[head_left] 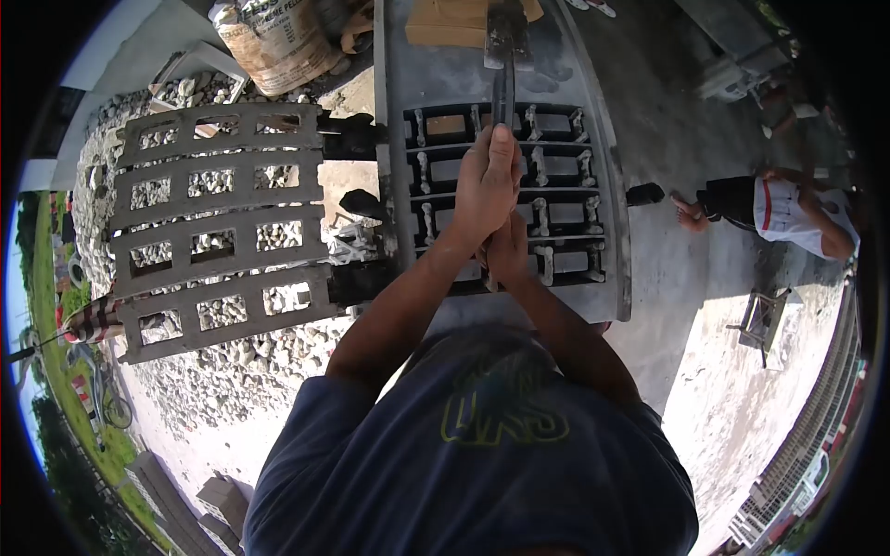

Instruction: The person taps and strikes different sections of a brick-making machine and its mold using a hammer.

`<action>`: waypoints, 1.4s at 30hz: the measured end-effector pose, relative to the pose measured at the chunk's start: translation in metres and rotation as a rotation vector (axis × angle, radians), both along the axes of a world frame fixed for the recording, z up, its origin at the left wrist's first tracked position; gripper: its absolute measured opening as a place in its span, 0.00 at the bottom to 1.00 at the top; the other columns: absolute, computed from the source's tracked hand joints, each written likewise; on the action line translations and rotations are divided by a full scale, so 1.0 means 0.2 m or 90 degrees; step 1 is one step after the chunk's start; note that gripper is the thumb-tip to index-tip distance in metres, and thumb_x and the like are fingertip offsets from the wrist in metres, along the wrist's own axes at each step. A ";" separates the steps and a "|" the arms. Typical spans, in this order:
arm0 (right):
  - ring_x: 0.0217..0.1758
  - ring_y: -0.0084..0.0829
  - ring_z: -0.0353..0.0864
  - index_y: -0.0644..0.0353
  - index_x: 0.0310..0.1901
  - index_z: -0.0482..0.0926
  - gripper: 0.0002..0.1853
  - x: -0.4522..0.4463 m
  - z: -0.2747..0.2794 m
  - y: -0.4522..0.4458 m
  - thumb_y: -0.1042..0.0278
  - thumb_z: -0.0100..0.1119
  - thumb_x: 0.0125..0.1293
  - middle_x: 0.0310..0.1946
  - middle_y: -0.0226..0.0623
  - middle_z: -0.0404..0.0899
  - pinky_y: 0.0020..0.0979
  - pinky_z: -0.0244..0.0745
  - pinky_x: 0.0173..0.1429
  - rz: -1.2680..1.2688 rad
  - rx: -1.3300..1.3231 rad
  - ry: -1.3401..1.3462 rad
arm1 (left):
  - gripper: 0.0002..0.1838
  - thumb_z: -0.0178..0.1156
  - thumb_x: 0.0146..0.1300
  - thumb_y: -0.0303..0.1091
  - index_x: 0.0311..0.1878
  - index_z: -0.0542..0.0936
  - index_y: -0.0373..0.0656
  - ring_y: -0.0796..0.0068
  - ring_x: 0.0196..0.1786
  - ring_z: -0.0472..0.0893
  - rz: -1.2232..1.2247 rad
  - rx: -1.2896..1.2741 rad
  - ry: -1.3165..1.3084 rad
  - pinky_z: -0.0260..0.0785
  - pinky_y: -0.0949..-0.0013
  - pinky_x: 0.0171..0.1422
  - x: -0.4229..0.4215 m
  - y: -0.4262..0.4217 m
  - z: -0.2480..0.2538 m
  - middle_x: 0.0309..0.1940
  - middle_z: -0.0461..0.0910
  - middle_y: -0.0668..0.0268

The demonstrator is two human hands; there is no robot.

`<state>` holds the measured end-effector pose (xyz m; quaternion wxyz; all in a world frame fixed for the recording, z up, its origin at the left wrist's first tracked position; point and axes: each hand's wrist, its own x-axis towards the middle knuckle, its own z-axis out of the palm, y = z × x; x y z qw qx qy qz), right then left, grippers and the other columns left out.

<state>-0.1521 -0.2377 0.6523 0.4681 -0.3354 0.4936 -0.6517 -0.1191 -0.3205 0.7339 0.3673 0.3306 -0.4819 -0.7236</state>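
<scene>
Both hands grip the long handle of a shovel (503, 88) over a metal mould. My left hand (487, 185) is wrapped round the handle farther up, its thumb lying along the shaft. Closer to my body, my right hand (506, 248) closes round the lower part of the handle, partly hidden behind the other hand. The shovel's dark blade (509, 42) points away from me, near a brown box-like object (445, 23). Beneath my hands lies the black mould (565, 196), divided into rows of rectangular compartments with pale upright pieces between them.
Rows of grey hollow concrete blocks (218, 222) stand left of the grey worktable (614, 185), above gravel (250, 371). A stained sack (278, 46) stands at the upper left. Another person (802, 213) is at the right, near a small stand (762, 320).
</scene>
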 end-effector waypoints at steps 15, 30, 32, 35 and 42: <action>0.09 0.17 0.60 0.61 0.30 0.71 0.20 0.09 -0.02 -0.02 0.55 0.36 0.71 0.11 0.28 0.63 0.24 0.54 0.12 0.066 0.016 -0.080 | 0.26 0.38 0.68 0.59 0.32 0.65 0.44 0.85 0.14 0.60 0.107 -0.020 -0.018 0.55 0.79 0.17 0.12 0.02 -0.10 0.15 0.61 0.74; 0.07 0.19 0.58 0.60 0.25 0.69 0.25 0.20 0.00 -0.06 0.51 0.31 0.73 0.07 0.26 0.60 0.24 0.52 0.11 0.159 0.095 -0.026 | 0.26 0.40 0.67 0.60 0.30 0.64 0.44 0.85 0.15 0.60 0.163 0.023 -0.016 0.55 0.79 0.18 0.30 0.00 -0.10 0.15 0.60 0.73; 0.05 0.19 0.58 0.60 0.25 0.69 0.26 0.25 0.01 -0.13 0.50 0.31 0.73 0.07 0.26 0.59 0.24 0.52 0.10 0.132 -0.100 0.061 | 0.26 0.40 0.67 0.59 0.31 0.64 0.43 0.85 0.15 0.60 0.153 -0.099 -0.003 0.55 0.79 0.18 0.32 -0.01 0.04 0.16 0.61 0.73; 0.07 0.19 0.60 0.62 0.27 0.68 0.27 0.31 0.00 -0.16 0.48 0.31 0.72 0.07 0.26 0.60 0.23 0.56 0.12 -0.129 -0.254 0.272 | 0.25 0.41 0.67 0.58 0.31 0.64 0.43 0.85 0.15 0.61 0.147 -0.193 -0.001 0.55 0.79 0.18 0.33 0.02 -0.05 0.16 0.61 0.73; 0.05 0.21 0.58 0.59 0.21 0.65 0.26 0.22 -0.19 -0.01 0.49 0.32 0.72 0.07 0.29 0.61 0.25 0.53 0.10 0.165 0.335 -0.064 | 0.24 0.37 0.69 0.58 0.30 0.63 0.46 0.85 0.11 0.59 0.148 0.266 -0.104 0.53 0.76 0.14 0.31 -0.05 -0.52 0.13 0.59 0.75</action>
